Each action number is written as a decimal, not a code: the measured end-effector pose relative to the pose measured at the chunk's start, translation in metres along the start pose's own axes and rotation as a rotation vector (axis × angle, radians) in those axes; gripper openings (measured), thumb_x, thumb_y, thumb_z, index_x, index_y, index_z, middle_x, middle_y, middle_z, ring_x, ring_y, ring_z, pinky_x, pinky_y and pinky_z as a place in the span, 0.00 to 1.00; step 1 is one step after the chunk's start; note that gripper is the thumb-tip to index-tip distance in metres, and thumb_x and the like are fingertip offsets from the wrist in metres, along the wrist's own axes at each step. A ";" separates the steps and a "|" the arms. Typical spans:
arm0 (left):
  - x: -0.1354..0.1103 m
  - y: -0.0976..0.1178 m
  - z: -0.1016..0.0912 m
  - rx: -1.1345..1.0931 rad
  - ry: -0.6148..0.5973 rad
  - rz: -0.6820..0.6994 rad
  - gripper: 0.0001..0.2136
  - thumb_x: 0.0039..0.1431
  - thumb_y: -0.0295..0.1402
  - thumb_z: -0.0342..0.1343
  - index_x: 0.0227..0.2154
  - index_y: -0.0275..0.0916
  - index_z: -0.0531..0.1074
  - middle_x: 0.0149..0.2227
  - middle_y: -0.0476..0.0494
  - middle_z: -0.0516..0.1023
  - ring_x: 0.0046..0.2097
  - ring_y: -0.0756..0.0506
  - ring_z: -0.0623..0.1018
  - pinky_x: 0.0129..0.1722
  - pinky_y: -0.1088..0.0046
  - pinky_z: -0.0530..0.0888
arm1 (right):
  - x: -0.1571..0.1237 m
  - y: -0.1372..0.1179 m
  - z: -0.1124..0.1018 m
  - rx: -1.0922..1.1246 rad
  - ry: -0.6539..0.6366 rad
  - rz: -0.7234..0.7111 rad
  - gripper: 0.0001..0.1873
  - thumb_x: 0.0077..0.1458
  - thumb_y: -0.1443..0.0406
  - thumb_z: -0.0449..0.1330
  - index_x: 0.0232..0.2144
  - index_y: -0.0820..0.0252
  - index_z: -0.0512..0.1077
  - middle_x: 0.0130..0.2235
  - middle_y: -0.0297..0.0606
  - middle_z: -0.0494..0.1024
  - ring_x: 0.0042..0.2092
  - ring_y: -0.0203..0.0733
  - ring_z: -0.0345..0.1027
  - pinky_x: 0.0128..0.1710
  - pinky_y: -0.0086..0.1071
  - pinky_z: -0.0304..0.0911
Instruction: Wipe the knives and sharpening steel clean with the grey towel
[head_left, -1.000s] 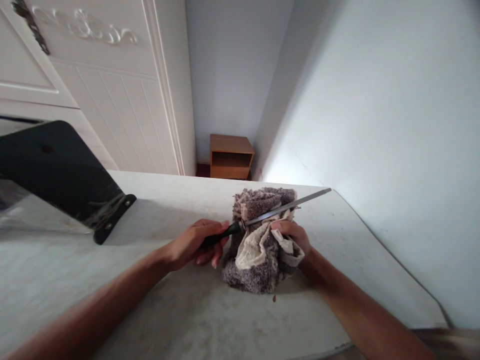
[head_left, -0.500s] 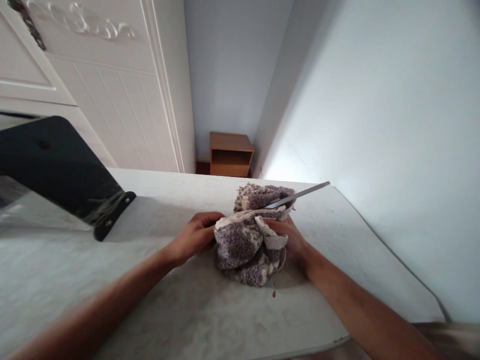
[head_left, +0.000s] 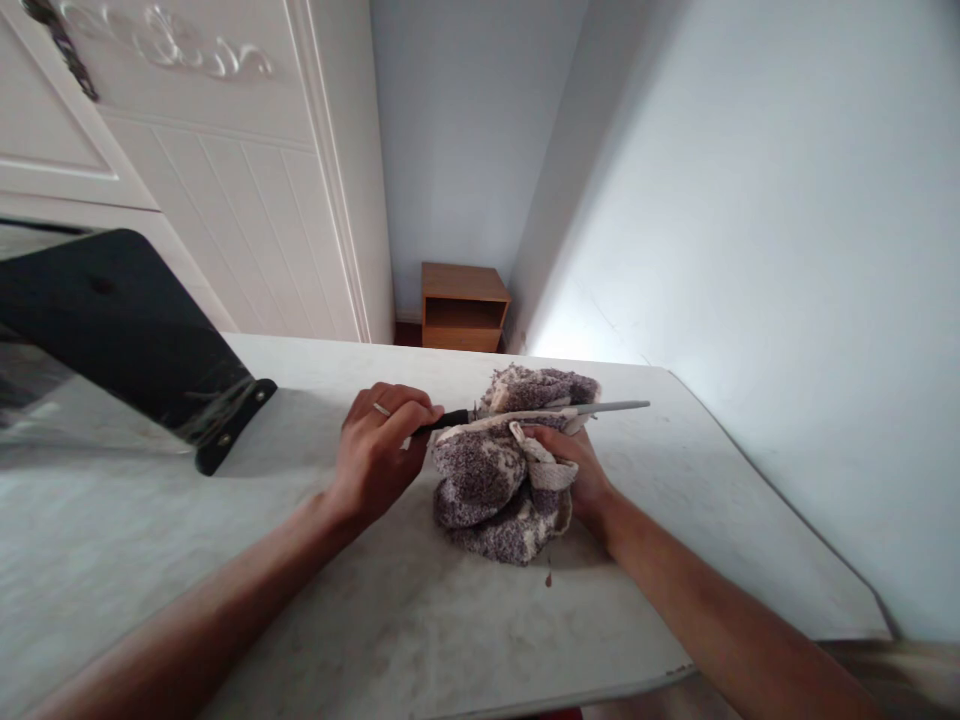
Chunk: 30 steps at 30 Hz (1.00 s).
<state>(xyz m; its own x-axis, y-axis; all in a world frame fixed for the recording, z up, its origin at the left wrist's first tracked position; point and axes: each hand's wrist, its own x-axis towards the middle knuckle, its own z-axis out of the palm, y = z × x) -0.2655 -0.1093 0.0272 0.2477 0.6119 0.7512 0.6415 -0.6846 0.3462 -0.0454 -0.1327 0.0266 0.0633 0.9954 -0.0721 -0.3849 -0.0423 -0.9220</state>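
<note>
My left hand (head_left: 386, 435), with a ring on one finger, is closed around the black handle (head_left: 448, 421) of a tool with a long, narrow grey blade or rod (head_left: 619, 406). Its middle section is hidden in a folded purple-grey and cream towel (head_left: 484, 475); the tip sticks out to the right. My right hand (head_left: 581, 470) grips the towel from the right side, its thumb near a cream fabric loop (head_left: 551, 470). Most of its fingers are hidden behind the cloth. The towel's lower folds hang close to the tabletop; whether they touch it I cannot tell.
The pale table (head_left: 315, 630) spreads beneath my arms. A black stand with a clear panel (head_left: 142, 340) is at the left. White cabinets (head_left: 225, 200) rise behind it, a small wooden nightstand (head_left: 465, 282) sits beyond the far edge, and a wall (head_left: 787, 300) borders the right.
My left hand has shifted up and left, bringing the black handle into view. The tool has swung from slanting upward to nearly level, its tip now lower. The right hand stays on the towel.
</note>
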 end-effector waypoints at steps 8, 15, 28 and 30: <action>0.009 -0.022 -0.010 0.175 0.028 -0.087 0.08 0.60 0.37 0.59 0.39 0.44 0.79 0.43 0.42 0.78 0.45 0.42 0.76 0.49 0.61 0.69 | 0.012 -0.010 -0.014 0.039 0.096 0.006 0.12 0.34 0.66 0.69 0.28 0.59 0.75 0.28 0.33 0.80 0.28 0.41 0.72 0.31 0.34 0.69; 0.013 -0.040 -0.006 -0.031 -0.072 -0.231 0.10 0.57 0.40 0.58 0.37 0.41 0.78 0.39 0.42 0.76 0.43 0.43 0.75 0.47 0.66 0.72 | 0.021 -0.016 -0.028 0.046 0.163 -0.013 0.14 0.32 0.65 0.69 0.28 0.58 0.74 0.28 0.31 0.79 0.27 0.42 0.71 0.33 0.37 0.69; 0.018 -0.033 -0.006 -0.267 -0.205 -0.629 0.16 0.48 0.46 0.61 0.34 0.39 0.77 0.33 0.46 0.79 0.34 0.46 0.75 0.38 0.70 0.71 | 0.025 -0.025 -0.031 0.053 0.215 -0.112 0.15 0.32 0.66 0.70 0.28 0.58 0.74 0.27 0.30 0.79 0.28 0.41 0.72 0.34 0.36 0.69; 0.018 -0.034 -0.006 -0.270 -0.208 -0.646 0.16 0.48 0.46 0.61 0.33 0.39 0.77 0.32 0.46 0.79 0.34 0.46 0.75 0.38 0.70 0.71 | 0.027 -0.026 -0.032 0.075 0.224 -0.109 0.14 0.32 0.65 0.70 0.27 0.58 0.74 0.27 0.30 0.79 0.28 0.41 0.72 0.34 0.36 0.70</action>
<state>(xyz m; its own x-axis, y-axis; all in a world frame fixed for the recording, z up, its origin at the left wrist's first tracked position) -0.2869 -0.0768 0.0324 0.0304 0.9711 0.2365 0.5115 -0.2184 0.8311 -0.0041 -0.1080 0.0362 0.3072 0.9495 -0.0640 -0.4315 0.0791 -0.8986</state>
